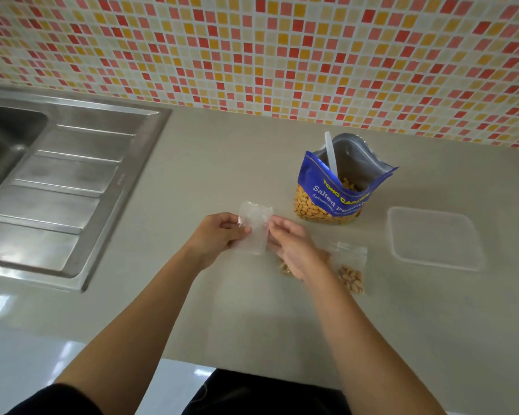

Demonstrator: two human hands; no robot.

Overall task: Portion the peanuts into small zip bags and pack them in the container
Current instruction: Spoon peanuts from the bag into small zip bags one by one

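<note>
An empty clear zip bag point(253, 227) is held above the counter between both hands. My left hand point(219, 235) pinches its left edge and my right hand point(292, 248) holds its right edge. Behind them stands the open blue salted-peanut bag point(330, 199) with a white spoon point(331, 154) sticking out of it. One filled small zip bag point(349, 269) with peanuts lies to the right of my right hand. Another filled bag point(283, 268) shows partly under that hand. A clear plastic container point(435, 238) sits at the right.
A steel sink with a ribbed drainboard point(60, 187) takes up the counter's left side. The beige counter point(222, 163) ends at a mosaic tile wall behind. Its front edge lies close to my body.
</note>
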